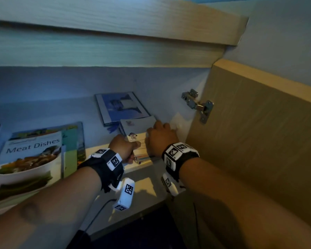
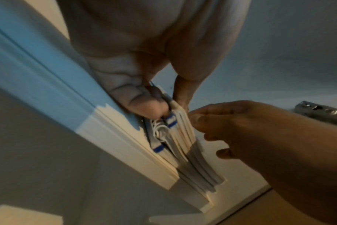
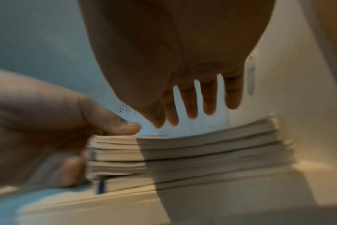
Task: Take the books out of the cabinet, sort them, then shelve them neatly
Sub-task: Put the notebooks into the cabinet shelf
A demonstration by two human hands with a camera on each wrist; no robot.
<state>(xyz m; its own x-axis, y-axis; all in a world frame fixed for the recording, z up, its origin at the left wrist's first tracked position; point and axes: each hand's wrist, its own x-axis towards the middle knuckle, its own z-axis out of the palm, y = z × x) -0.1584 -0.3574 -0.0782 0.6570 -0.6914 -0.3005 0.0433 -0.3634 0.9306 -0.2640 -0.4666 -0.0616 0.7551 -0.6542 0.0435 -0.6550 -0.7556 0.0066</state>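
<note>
Both your forearms fill the near view, wrist bands [image 1: 180,155] on each, reaching into the open cabinet.

Left hand [image 1: 123,147] grips the near-left corner of the stack [image 1: 139,139] of thin booklets: thumb on top, fingers curled under the edge. Wrist views confirm the pinch [image 2: 146,106].

Right hand [image 1: 161,136] lies over the stack's right side, fingers [image 3: 209,97] straight and spread, tips pointing down past the far edge. Whether they touch the cover, can't tell; it grips nothing.

Stack sits flat on the shelf [image 1: 101,148] at its right end, just beside the side wall [image 1: 185,112]. Booklet edges are uneven, some spines marked blue [image 3: 100,186].

Around it:
- blue book [image 1: 120,108] flat behind the stack, touching or slightly under it
- "Meat Dishes" cookbook [image 1: 29,164] on a pile at left, well apart
- hinge [image 1: 197,103] on the wall, above and right of your right hand
- door [image 1: 258,137] swung open at right

Wall crowds the right hand.
</note>
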